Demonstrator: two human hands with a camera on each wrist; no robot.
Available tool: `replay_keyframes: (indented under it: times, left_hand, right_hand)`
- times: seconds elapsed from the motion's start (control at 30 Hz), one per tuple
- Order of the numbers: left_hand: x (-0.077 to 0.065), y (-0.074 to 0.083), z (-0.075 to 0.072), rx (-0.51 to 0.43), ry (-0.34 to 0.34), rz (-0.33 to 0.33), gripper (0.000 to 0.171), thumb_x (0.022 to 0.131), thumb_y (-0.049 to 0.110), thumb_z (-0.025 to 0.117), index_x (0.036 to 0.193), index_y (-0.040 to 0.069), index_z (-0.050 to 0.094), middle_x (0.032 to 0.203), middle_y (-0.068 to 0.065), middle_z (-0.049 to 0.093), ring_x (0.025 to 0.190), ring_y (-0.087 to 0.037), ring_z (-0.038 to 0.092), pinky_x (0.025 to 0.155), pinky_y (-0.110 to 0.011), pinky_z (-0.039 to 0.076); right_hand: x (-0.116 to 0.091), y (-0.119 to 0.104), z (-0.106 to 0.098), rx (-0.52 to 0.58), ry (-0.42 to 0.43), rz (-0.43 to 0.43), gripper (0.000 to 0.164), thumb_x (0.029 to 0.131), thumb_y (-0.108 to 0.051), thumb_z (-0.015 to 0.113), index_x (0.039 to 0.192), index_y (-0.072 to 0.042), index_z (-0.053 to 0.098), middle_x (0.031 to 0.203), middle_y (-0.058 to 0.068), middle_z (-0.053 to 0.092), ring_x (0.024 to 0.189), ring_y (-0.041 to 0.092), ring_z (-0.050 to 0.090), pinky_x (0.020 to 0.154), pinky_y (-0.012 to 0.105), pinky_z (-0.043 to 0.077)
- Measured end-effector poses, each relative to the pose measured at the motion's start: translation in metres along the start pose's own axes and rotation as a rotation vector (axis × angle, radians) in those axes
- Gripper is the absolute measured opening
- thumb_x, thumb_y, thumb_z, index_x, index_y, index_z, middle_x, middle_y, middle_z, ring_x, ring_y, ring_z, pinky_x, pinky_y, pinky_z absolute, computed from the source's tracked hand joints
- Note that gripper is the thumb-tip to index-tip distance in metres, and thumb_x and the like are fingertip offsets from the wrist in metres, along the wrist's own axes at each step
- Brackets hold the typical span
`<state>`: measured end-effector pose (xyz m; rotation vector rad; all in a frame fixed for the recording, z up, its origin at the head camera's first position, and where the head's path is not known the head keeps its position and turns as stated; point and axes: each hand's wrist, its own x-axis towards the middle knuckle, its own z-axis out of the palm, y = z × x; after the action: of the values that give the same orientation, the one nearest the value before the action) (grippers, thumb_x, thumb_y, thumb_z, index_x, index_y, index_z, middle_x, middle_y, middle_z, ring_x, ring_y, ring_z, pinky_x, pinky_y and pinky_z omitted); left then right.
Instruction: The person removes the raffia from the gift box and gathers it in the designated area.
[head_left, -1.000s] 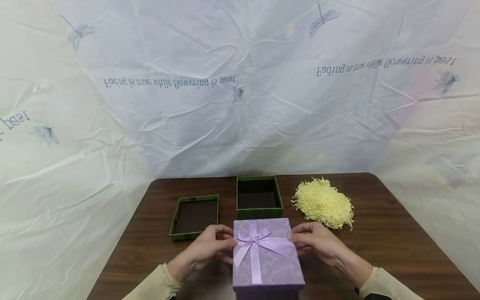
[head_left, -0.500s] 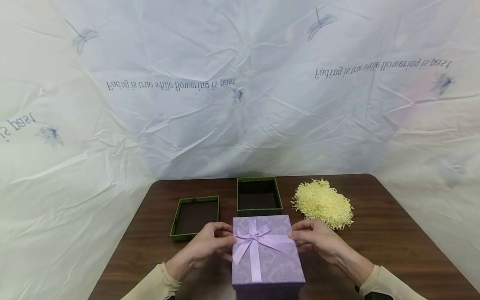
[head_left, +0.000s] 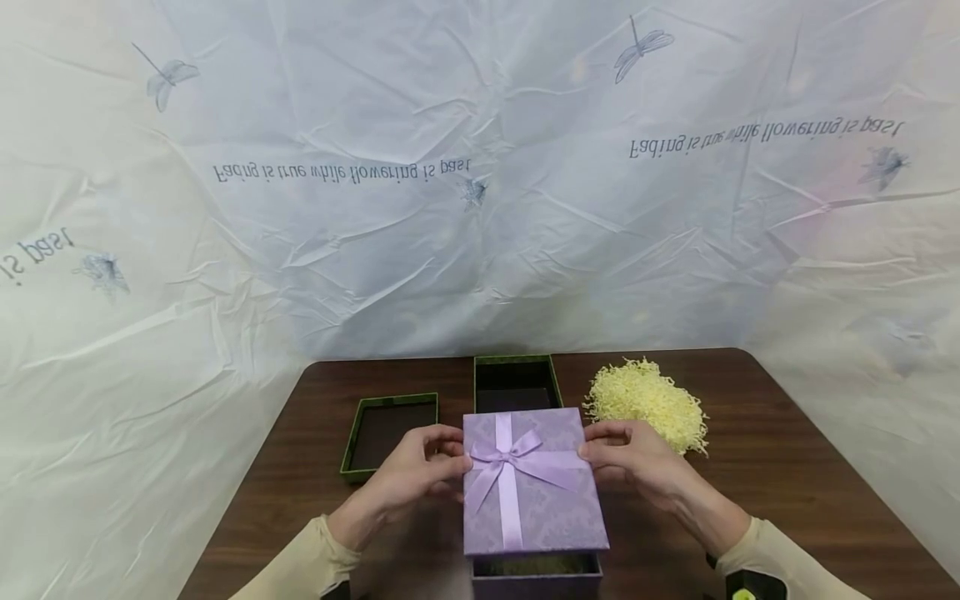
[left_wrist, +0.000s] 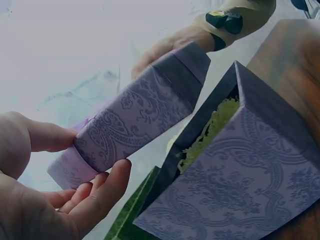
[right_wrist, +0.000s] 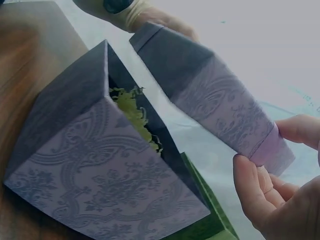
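A purple patterned box lid [head_left: 536,492] with a lilac ribbon bow [head_left: 510,460] is raised off its box, held level between both hands. My left hand [head_left: 416,467] pinches its left side, thumb on the top edge and fingers below. On the opposite side my right hand [head_left: 637,467] grips it the same way. Beneath, the purple box base [left_wrist: 240,170] stands on the table, with yellow shredded paper [right_wrist: 131,112] showing inside. Both wrist views show a gap between lid [right_wrist: 215,95] and base.
An open green box [head_left: 517,387] with a dark inside stands behind the lid. Its shallow green lid [head_left: 393,429] lies upturned at the left. A pile of yellow shredded paper [head_left: 645,400] sits at the back right of the brown table [head_left: 780,467]. White printed sheeting surrounds it.
Both hands have lifted the purple lid up and slightly away from the body, off its box. The front of the base and its contents now show below the lid.
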<state>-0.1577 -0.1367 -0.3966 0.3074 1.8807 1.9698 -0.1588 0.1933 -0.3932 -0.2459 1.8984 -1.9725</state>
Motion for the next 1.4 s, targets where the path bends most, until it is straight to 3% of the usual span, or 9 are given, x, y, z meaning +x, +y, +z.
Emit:
replay_keyframes:
  times: [0.33,0.53,0.77,0.93,1.1,1.23,1.4]
  left_hand:
    - [0.008,0.009,-0.002,0.189,0.043,0.160,0.053,0.086,0.008,0.074,0.132,-0.006,0.051,0.109,-0.019,0.060,0.088,-0.015,0.067,0.076,-0.049,0.059]
    - [0.012,0.012,-0.005,0.212,0.091,0.216,0.053,0.084,0.007,0.076,0.132,0.001,0.054,0.112,-0.019,0.060,0.091,-0.020,0.066,0.075,-0.049,0.060]
    - [0.016,0.017,-0.010,0.323,0.146,0.373,0.050,0.083,0.008,0.077,0.129,0.008,0.059,0.108,-0.015,0.062,0.089,-0.021,0.065,0.068,-0.036,0.060]
    - [0.022,0.019,-0.014,0.309,0.158,0.429,0.050,0.082,0.006,0.078,0.128,0.010,0.059,0.110,-0.015,0.062,0.091,-0.018,0.065,0.072,-0.027,0.059]
    - [0.028,0.018,-0.017,0.287,0.162,0.490,0.053,0.081,0.001,0.077,0.130,0.006,0.057,0.109,-0.019,0.063,0.093,-0.023,0.063,0.076,-0.025,0.058]
    - [0.029,0.018,-0.019,0.300,0.159,0.551,0.056,0.081,-0.002,0.076,0.133,0.004,0.054,0.107,-0.021,0.063,0.095,-0.027,0.063,0.079,-0.029,0.059]
    - [0.029,0.019,-0.018,0.340,0.173,0.586,0.054,0.083,0.000,0.075,0.132,0.007,0.054,0.106,-0.020,0.062,0.095,-0.022,0.064,0.081,-0.033,0.059]
  right_hand:
    - [0.004,-0.015,-0.005,-0.072,0.051,-0.111,0.058,0.088,-0.007,0.071,0.130,0.023,0.043,0.099,0.006,0.065,0.089,0.013,0.067,0.081,0.034,0.059]
    - [0.012,-0.019,-0.004,-0.148,0.105,-0.170,0.054,0.086,-0.006,0.072,0.129,0.018,0.048,0.099,0.006,0.062,0.088,0.011,0.065,0.080,0.031,0.059]
    - [0.021,-0.021,-0.004,-0.204,0.165,-0.251,0.044,0.085,-0.006,0.075,0.123,0.006,0.058,0.097,-0.001,0.066,0.088,0.011,0.066,0.073,0.026,0.056]
    - [0.025,-0.024,-0.003,-0.193,0.176,-0.305,0.043,0.084,-0.005,0.075,0.123,0.003,0.059,0.098,-0.003,0.066,0.089,0.012,0.065,0.069,0.026,0.054]
    - [0.029,-0.026,-0.002,-0.153,0.177,-0.399,0.042,0.082,0.001,0.075,0.122,0.002,0.061,0.098,-0.003,0.067,0.090,0.011,0.063,0.067,0.021,0.053]
    - [0.032,-0.027,-0.002,-0.115,0.154,-0.477,0.042,0.081,0.006,0.074,0.121,-0.001,0.063,0.098,-0.003,0.067,0.092,0.011,0.062,0.070,0.020,0.055]
    - [0.034,-0.027,-0.003,-0.087,0.125,-0.529,0.044,0.079,0.011,0.072,0.120,-0.002,0.063,0.099,-0.002,0.067,0.094,0.011,0.062,0.078,0.024,0.057]
